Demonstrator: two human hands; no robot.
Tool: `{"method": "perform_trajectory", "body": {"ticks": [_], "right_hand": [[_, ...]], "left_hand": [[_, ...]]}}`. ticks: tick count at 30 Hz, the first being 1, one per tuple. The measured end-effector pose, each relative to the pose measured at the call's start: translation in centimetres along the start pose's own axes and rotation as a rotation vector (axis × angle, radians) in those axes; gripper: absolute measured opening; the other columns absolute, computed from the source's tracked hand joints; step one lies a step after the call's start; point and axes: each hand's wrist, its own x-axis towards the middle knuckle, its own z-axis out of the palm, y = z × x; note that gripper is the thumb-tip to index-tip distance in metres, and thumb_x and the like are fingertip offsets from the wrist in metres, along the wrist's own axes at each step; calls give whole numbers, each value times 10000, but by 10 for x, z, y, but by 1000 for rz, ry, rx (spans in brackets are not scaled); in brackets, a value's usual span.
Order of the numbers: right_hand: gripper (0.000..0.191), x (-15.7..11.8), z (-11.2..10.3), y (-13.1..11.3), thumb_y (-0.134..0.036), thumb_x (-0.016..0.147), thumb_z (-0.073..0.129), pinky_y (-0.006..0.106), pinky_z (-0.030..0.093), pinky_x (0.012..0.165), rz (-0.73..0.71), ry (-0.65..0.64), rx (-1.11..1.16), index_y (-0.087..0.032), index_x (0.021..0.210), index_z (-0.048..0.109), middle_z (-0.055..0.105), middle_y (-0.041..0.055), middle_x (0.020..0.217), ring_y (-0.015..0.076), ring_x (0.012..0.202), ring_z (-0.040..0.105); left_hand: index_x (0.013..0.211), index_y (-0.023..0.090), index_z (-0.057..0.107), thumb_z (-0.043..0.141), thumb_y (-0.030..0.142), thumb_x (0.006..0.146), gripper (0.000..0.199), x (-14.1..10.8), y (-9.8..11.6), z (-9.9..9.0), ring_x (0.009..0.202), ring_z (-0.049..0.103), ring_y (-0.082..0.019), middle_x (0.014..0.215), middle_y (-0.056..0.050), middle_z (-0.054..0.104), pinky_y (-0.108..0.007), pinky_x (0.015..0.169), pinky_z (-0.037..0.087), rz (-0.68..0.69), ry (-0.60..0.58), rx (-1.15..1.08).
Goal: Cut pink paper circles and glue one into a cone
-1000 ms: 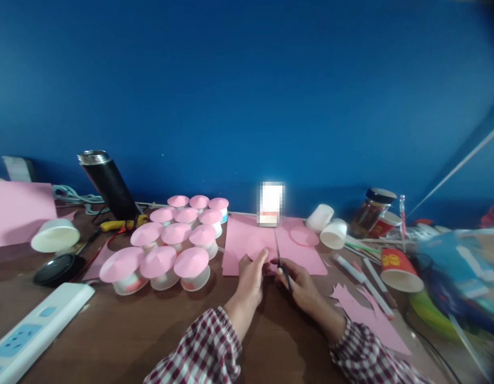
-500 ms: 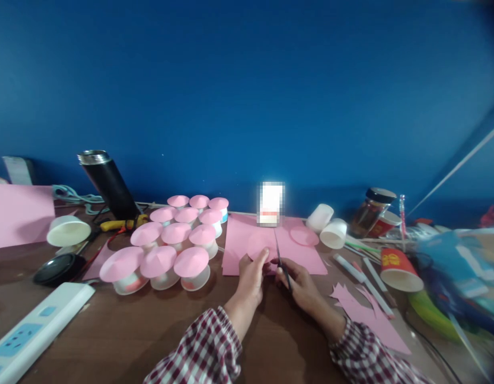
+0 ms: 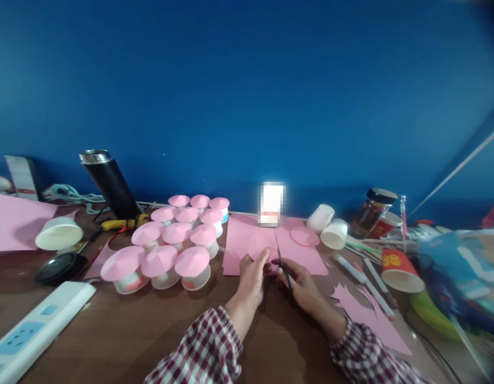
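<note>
My right hand (image 3: 300, 281) is closed round dark-handled scissors (image 3: 284, 272), whose blades point away from me over pink paper sheets (image 3: 297, 256). Thumb up and fingers curled, my left hand (image 3: 252, 274) pinches a piece of pink paper (image 3: 266, 245) just left of the blades. That piece blends with the sheets behind it, so its outline is hard to make out. A pink paper disc (image 3: 305, 236) lies on the sheets' right part. To the left stand several paper cups (image 3: 164, 278), each topped with a shallow pink paper cone (image 3: 192, 262).
Pink offcuts (image 3: 366, 320) and markers (image 3: 362, 277) lie right of my hand, near a red paper cup (image 3: 401, 269). White cups (image 3: 333, 233) and a jar (image 3: 372, 213) stand behind. Leftward are a power strip (image 3: 39, 330), black flask (image 3: 111, 184) and pale cup (image 3: 58, 233).
At the far left, the pale cup has shifted slightly left and the pink sheet's upper edge sits lower. Both hands and the scissors look almost unmoved.
</note>
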Motion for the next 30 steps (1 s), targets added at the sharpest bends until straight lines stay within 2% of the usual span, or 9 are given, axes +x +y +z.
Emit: {"method": "perform_trajectory", "body": {"ticks": [13,17,21,27,30], "right_hand": [[378,0,0,-1,-468,870,547,226,374,509,0,7,-25,-159,1070,631,531,-5,653,127,573,449],[395,1,1,4,-458,851,583,228,398,535,18,8,22,-152,1099,612,556,5,696,126,604,475],[450,3,2,7,-494,833,590,229,386,516,33,51,86,-137,1106,596,530,-9,655,121,582,468],[468,5,3,2,-536,802,602,231,375,498,50,111,234,-149,1065,605,499,-38,596,108,528,451],[446,5,2,-2,-527,785,627,226,360,484,41,133,239,-148,1020,620,500,-37,601,103,520,442]], "left_hand": [[707,157,534,792,370,588,355,0,0,0,496,568,-124,564,12,576,-248,495,457,0,8,-24],[723,153,537,783,372,593,354,0,3,0,488,547,-107,563,20,567,-228,478,433,-3,24,-43],[718,150,543,798,387,556,384,-2,6,1,490,538,-104,573,21,566,-227,472,423,-22,70,-73],[661,145,549,795,377,556,354,-2,5,0,482,524,-100,543,27,553,-228,481,410,42,6,-51],[640,145,544,781,365,577,330,-2,4,1,477,516,-102,526,27,548,-230,477,413,54,14,-24]]}}
